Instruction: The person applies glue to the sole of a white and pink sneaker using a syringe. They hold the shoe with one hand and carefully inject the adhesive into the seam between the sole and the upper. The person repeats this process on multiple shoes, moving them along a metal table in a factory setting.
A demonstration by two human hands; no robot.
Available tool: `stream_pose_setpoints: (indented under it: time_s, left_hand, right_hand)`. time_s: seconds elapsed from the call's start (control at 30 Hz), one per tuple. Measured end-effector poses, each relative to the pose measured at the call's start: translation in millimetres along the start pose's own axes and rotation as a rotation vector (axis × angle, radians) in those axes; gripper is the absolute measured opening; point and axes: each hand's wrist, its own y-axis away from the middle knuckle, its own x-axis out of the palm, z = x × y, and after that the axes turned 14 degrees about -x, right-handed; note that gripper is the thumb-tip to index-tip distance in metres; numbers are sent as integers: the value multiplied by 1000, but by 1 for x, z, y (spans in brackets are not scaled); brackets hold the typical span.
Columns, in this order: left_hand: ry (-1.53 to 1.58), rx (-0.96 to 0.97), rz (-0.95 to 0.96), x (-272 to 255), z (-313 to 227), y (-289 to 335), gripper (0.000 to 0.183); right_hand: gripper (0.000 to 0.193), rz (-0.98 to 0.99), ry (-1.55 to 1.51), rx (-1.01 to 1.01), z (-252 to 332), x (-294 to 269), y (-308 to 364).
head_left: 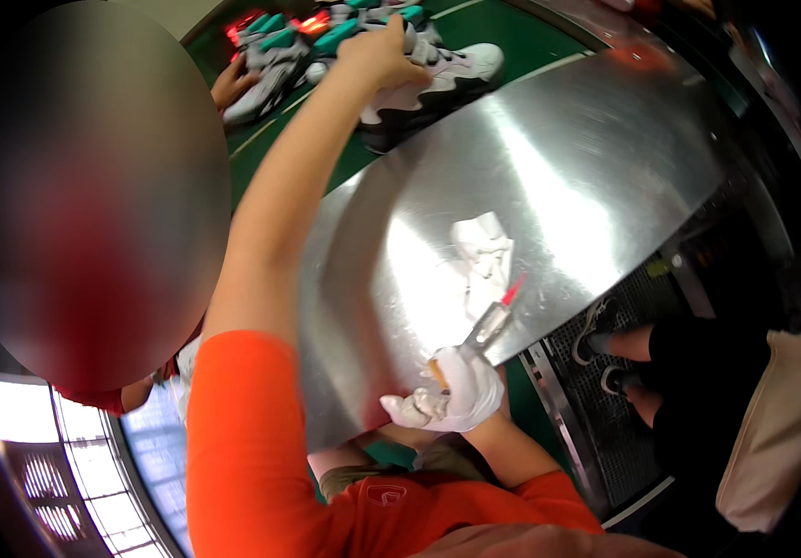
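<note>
My left arm reaches across to the far side, where my bare left hand [382,60] is closed on a white-and-black sneaker [456,70] at the far edge of a shiny metal table. Its fingers are somewhat blurred. Close to my body, over the table's near edge, my right hand [461,391] wears a white glove. It grips a slim tool [489,325] with a silver middle and a pointed red tip; a short tan piece shows between the fingers. I cannot tell the tool's exact kind. Just beyond the tool lies a crumpled white cloth or paper [484,246].
The metal table [437,186] adjoins a green surface [549,37] with pale lines. Several white, grey and teal shoes [275,60] stand there, with another person's hand [230,84] at one. A blurred patch covers the left. Another person's legs [637,344] are at the right.
</note>
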Motion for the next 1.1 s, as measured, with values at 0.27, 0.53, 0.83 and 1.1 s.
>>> stream_pose_setpoints:
  time_s: [0.27,0.53,0.83,1.1]
  left_hand:
    - [-171,-43,-836,69,-4,39,66]
    - [563,452,-322,-29,65,276,41]
    - [1366,878,-93,-187,143,495,20]
    - [1534,1192,200,-145,83,489,25]
  right_hand:
    - [74,-46,368,-133,15,17,7]
    - [74,-116,269,-14,18,20,8]
    - [72,-87,272,99,31,23,7]
    - [76,-74,357,192,17,15,27]
